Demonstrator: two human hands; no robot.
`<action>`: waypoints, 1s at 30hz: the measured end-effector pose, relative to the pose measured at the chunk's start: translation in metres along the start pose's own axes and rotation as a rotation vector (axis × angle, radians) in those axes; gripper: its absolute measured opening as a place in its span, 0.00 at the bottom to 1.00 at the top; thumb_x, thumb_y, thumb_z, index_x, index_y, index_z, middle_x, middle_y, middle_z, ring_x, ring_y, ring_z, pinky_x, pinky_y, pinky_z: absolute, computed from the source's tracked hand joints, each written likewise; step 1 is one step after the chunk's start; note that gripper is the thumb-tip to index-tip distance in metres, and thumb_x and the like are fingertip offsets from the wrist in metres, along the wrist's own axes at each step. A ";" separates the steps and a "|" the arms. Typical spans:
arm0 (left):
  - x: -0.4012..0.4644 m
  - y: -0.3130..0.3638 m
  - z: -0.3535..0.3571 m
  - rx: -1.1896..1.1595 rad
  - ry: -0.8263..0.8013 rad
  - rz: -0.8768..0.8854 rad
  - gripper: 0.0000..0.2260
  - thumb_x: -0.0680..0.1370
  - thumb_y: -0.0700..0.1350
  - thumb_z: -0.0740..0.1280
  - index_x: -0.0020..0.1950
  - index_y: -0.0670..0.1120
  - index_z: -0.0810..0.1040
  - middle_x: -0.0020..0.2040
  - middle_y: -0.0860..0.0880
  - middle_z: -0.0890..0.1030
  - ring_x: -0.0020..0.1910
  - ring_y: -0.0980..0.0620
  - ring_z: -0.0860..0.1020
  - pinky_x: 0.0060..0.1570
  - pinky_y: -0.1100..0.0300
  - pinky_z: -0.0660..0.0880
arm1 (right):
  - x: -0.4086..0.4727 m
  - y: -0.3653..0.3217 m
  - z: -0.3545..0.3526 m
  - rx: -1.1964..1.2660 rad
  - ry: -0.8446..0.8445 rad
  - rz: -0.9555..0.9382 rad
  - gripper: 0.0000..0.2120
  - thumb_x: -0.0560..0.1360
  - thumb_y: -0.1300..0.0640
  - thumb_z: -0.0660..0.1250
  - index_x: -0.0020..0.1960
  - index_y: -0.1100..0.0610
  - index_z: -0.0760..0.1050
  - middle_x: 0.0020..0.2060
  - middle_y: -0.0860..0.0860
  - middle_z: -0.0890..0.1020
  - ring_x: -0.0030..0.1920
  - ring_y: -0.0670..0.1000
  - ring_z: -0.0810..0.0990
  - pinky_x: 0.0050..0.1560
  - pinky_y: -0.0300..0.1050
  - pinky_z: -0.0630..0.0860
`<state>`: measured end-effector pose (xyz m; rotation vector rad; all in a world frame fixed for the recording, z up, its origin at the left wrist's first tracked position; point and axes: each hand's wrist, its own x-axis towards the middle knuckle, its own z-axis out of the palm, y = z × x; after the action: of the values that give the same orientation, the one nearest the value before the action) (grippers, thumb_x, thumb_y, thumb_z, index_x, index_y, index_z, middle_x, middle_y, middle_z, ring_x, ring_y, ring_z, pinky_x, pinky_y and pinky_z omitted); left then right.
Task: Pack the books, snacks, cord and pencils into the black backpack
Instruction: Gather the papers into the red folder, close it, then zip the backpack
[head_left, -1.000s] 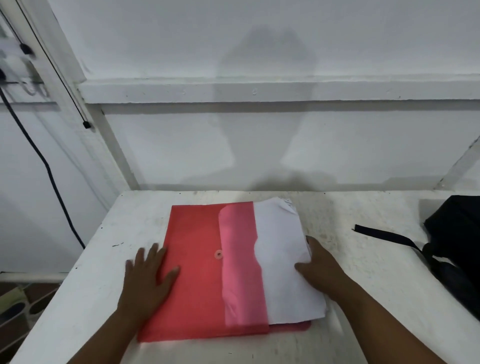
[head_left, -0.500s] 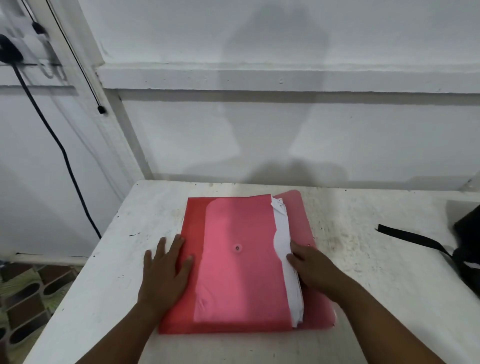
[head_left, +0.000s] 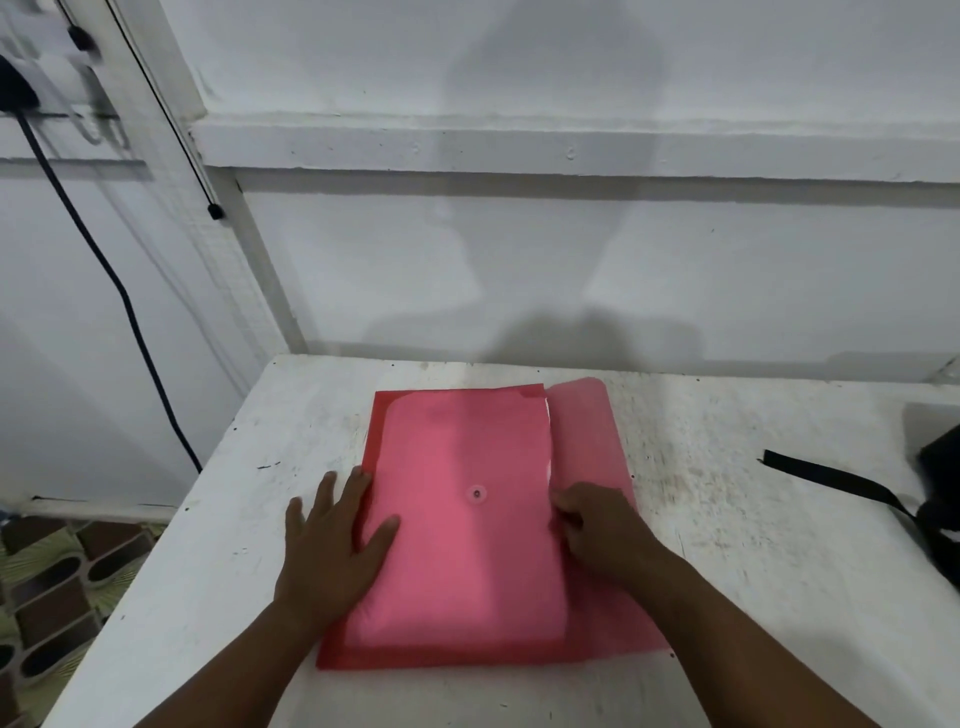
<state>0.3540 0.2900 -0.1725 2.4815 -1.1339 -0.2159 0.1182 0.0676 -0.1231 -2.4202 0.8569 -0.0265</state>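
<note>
A red plastic folder with a snap button lies flat on the white table. Its flap is open to the right. Only a thin sliver of the white papers shows at the folder's mouth. My left hand lies flat on the folder's left edge, fingers spread. My right hand sits at the mouth with its fingers curled against the papers' edge. The black backpack is partly visible at the table's right edge, with a strap trailing towards the folder.
A white wall with a ledge rises just behind the table. A black cable hangs down the wall to the left. The table's left edge drops to a patterned floor.
The white papers, which stuck far out of the folder on the right, have slid almost fully inside under my right hand. My left hand has stayed on the folder's left edge.
</note>
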 end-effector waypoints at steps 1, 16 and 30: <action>0.000 0.000 0.000 -0.003 0.003 0.003 0.38 0.75 0.73 0.47 0.80 0.55 0.57 0.80 0.54 0.60 0.81 0.51 0.49 0.78 0.44 0.41 | 0.001 0.002 0.000 -0.007 -0.013 -0.002 0.13 0.76 0.64 0.64 0.58 0.57 0.81 0.47 0.51 0.80 0.49 0.50 0.76 0.46 0.37 0.64; 0.000 0.001 -0.001 -0.041 0.025 0.013 0.37 0.75 0.74 0.49 0.79 0.57 0.58 0.80 0.55 0.61 0.81 0.52 0.51 0.79 0.43 0.41 | 0.013 -0.003 0.013 0.824 0.215 0.301 0.18 0.71 0.67 0.73 0.59 0.54 0.82 0.43 0.49 0.87 0.45 0.50 0.86 0.50 0.51 0.83; 0.001 0.001 0.002 0.017 0.021 -0.015 0.38 0.74 0.76 0.48 0.80 0.57 0.55 0.80 0.56 0.61 0.81 0.56 0.48 0.78 0.44 0.40 | 0.022 -0.003 0.014 0.380 0.395 0.124 0.16 0.74 0.58 0.73 0.61 0.54 0.81 0.53 0.46 0.84 0.50 0.43 0.80 0.54 0.26 0.71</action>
<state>0.3534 0.2883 -0.1738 2.5020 -1.1140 -0.1851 0.1402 0.0635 -0.1374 -2.0276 1.0629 -0.5827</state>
